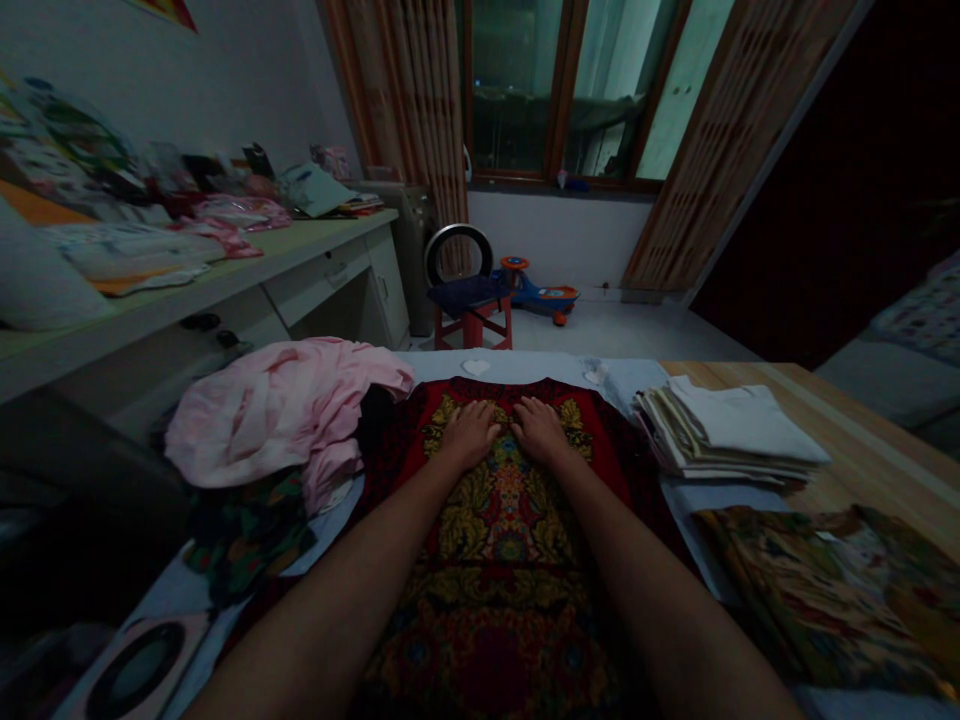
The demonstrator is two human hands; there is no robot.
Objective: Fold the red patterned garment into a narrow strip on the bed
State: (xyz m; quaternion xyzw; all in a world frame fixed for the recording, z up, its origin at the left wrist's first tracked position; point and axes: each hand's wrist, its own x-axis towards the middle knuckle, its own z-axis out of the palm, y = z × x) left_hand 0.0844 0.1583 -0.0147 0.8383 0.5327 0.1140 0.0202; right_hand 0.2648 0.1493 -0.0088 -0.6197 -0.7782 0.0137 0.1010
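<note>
The room is dim, with pale light coming only from the window [566,95] at the far end (it looks faintly green). Heavy shadow fills the lower left corner and hides detail there. The wide lens bows the long edge of the desk [300,245], and everything looks soft and slightly grainy.

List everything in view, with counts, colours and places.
patterned cloth: one, red and gold, spread flat in the middle
pink cloth: one crumpled heap, pink, left of the patterned cloth
folded clothes: one stack, white and beige, to the right
floral fabric: one folded piece, olive and brown, lower right
desk: one, pale, along the left wall, piled with papers
stool: one, red with dark seat, beyond the cloth
toy car: one, blue and orange, on the floor
left hand: one, flat on the patterned cloth
right hand: one, flat on the patterned cloth
</note>
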